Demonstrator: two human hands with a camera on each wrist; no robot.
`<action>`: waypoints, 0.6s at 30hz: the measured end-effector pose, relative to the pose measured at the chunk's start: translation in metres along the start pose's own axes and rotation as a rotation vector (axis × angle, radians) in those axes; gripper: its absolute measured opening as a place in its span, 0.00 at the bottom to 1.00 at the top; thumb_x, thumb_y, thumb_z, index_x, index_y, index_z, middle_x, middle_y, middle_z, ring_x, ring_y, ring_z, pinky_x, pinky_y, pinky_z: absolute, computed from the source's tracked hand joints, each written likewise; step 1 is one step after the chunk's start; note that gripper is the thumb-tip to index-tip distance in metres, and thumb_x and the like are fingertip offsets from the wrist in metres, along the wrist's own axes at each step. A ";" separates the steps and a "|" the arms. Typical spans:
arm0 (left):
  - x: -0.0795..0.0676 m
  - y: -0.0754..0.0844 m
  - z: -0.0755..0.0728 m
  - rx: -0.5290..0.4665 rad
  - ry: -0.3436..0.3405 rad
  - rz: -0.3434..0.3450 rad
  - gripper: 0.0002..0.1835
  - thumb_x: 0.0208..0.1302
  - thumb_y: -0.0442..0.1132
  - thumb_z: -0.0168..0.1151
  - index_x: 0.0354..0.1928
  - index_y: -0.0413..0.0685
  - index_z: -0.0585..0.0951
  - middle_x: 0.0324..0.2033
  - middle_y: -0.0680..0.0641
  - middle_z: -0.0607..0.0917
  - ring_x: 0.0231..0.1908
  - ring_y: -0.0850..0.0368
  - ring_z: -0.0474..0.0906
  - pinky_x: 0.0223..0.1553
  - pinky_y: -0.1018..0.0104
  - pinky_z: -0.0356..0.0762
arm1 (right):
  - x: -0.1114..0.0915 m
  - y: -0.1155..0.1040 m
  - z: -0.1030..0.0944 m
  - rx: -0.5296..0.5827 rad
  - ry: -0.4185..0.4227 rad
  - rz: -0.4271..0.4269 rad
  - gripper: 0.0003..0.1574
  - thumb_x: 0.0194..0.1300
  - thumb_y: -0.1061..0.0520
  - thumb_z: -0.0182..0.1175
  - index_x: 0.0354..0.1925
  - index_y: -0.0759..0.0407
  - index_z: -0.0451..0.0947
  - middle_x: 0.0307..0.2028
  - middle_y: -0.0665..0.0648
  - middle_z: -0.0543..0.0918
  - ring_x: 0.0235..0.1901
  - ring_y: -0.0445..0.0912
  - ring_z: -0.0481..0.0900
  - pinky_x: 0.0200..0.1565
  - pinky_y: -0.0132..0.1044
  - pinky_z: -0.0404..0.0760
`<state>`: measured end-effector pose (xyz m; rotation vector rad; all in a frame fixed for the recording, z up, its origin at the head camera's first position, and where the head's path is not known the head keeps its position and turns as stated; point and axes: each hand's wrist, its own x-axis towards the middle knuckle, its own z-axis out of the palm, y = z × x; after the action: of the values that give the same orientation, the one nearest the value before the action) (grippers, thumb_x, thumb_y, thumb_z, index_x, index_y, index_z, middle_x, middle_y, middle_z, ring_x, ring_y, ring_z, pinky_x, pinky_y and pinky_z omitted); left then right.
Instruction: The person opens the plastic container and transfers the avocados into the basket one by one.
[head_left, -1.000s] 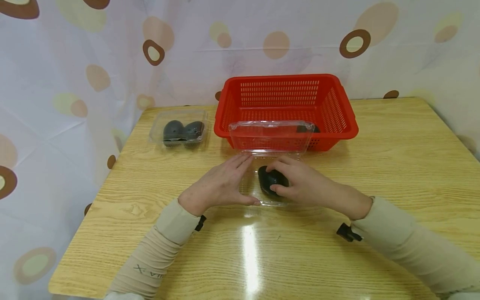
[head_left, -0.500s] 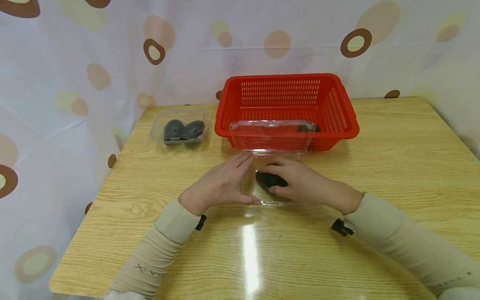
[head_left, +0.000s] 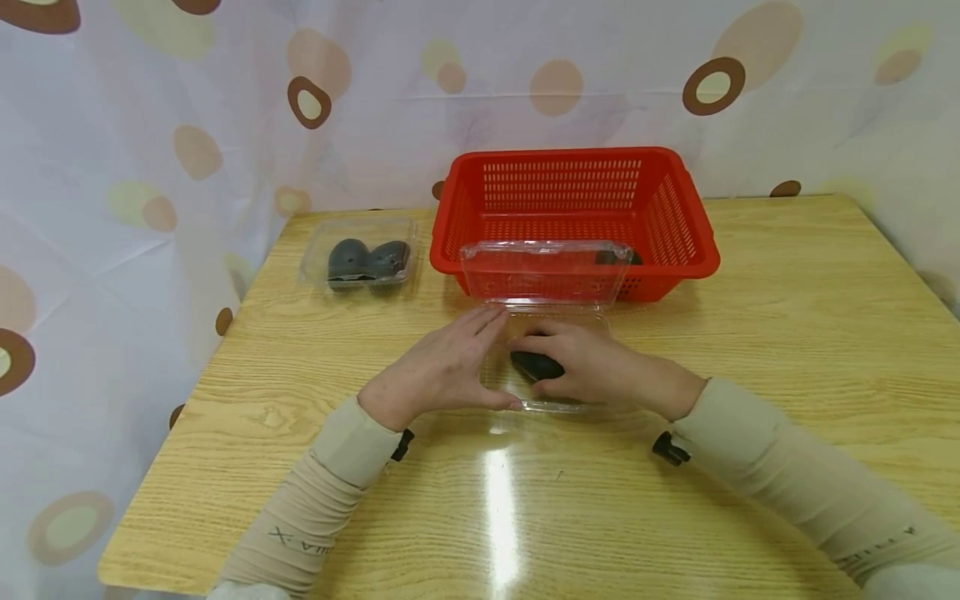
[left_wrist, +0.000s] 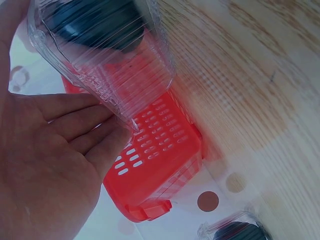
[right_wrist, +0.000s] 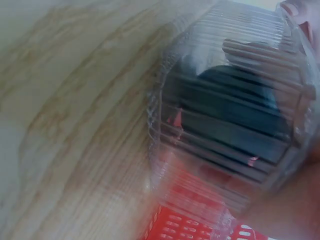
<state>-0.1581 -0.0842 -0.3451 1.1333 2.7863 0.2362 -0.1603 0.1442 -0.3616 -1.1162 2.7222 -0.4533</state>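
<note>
You have two hands at one open box (head_left: 555, 407) of clear plastic, its one lid (head_left: 543, 279) standing up at the 12 o'clock edge; your right hand (head_left: 596, 367), at the box's 3 o'clock, grips one dark fruit (head_left: 534, 364), which is inside the box; your left hand (head_left: 438, 367), at 9 o'clock, is open with straight fingers, touching the box's side; at 12 o'clock, just behind the lid, stands one red basket (head_left: 570, 179); at least one basket fruit (head_left: 618, 257) shows at the basket's 5 o'clock, partly hidden, so you cannot tell the full count; at 10 o'clock sits one closed box (head_left: 322, 246), with two boxed fruits (head_left: 348, 258) side by side; everything stands on one wooden table (head_left: 225, 450); spotted cloth (head_left: 247, 50) hangs from 9 o'clock round to 2.
</note>
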 end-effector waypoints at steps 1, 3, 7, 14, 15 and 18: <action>0.000 0.000 0.000 0.001 0.002 0.002 0.61 0.54 0.75 0.61 0.78 0.41 0.52 0.77 0.43 0.56 0.77 0.48 0.52 0.75 0.55 0.57 | 0.000 0.000 0.001 0.002 -0.001 -0.003 0.40 0.59 0.46 0.72 0.67 0.53 0.73 0.62 0.59 0.76 0.58 0.54 0.77 0.58 0.52 0.79; 0.000 0.000 0.000 0.002 0.004 0.006 0.61 0.54 0.75 0.61 0.77 0.41 0.53 0.77 0.42 0.56 0.77 0.48 0.52 0.75 0.55 0.57 | 0.001 0.000 0.002 -0.002 0.003 -0.011 0.40 0.59 0.46 0.71 0.67 0.54 0.73 0.62 0.59 0.75 0.57 0.54 0.78 0.58 0.51 0.79; 0.000 0.000 0.001 0.003 0.006 0.006 0.61 0.54 0.74 0.62 0.77 0.41 0.53 0.77 0.42 0.56 0.77 0.48 0.52 0.75 0.54 0.57 | 0.000 -0.001 0.003 -0.004 0.030 -0.035 0.37 0.60 0.49 0.71 0.66 0.55 0.73 0.60 0.59 0.76 0.56 0.53 0.78 0.57 0.51 0.80; 0.000 -0.001 0.002 0.000 0.011 0.011 0.61 0.54 0.74 0.62 0.77 0.41 0.53 0.77 0.42 0.56 0.77 0.48 0.52 0.76 0.55 0.57 | -0.001 -0.001 0.004 0.010 0.058 -0.051 0.35 0.61 0.52 0.70 0.65 0.56 0.74 0.59 0.59 0.77 0.54 0.52 0.78 0.56 0.49 0.80; -0.001 -0.001 0.002 -0.003 0.012 0.012 0.61 0.54 0.74 0.62 0.77 0.41 0.53 0.77 0.42 0.56 0.77 0.48 0.52 0.75 0.55 0.57 | -0.001 -0.001 0.004 0.012 0.061 -0.050 0.35 0.61 0.52 0.70 0.65 0.57 0.74 0.59 0.59 0.77 0.54 0.52 0.78 0.56 0.49 0.80; -0.001 -0.001 0.002 -0.009 0.016 0.014 0.60 0.54 0.73 0.62 0.77 0.41 0.53 0.77 0.42 0.56 0.77 0.48 0.53 0.75 0.55 0.57 | -0.002 -0.001 0.004 0.018 0.074 -0.048 0.34 0.60 0.54 0.70 0.64 0.57 0.75 0.59 0.59 0.77 0.54 0.52 0.78 0.56 0.50 0.80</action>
<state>-0.1579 -0.0852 -0.3470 1.1548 2.7890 0.2593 -0.1572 0.1440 -0.3644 -1.1846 2.7533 -0.5356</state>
